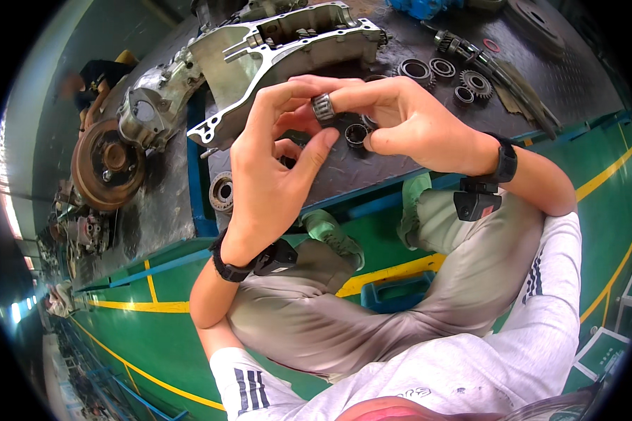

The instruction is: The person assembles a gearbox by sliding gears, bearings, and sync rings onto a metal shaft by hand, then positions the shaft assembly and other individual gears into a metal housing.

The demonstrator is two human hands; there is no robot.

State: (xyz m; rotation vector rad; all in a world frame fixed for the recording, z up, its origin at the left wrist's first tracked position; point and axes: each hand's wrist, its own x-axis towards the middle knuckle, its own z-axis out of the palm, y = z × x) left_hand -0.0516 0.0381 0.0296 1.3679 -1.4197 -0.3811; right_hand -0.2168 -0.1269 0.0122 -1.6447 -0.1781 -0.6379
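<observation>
Above the near edge of the metal-topped bench, both my hands are raised around a small needle roller bearing (322, 107). My left hand (263, 158) is curled, with its fingers at the bearing's left side and its thumb apart below. My right hand (425, 126) reaches in from the other side, its index fingertip at the bearing's right edge; whether the tip goes inside the ring I cannot tell. A second caged roller bearing (357, 135) shows just beyond my right thumb, apart from the one held. Part of the left fingers is hidden behind the hand.
An open gearbox housing (228, 67) stands behind my left hand. Gears (476, 84), bearing rings (416, 70) and a toothed shaft (470, 52) lie at the right. A rusty drum (109, 165) is at the left; a ring (222, 191) sits near the edge. Another person (98, 81) works farther left.
</observation>
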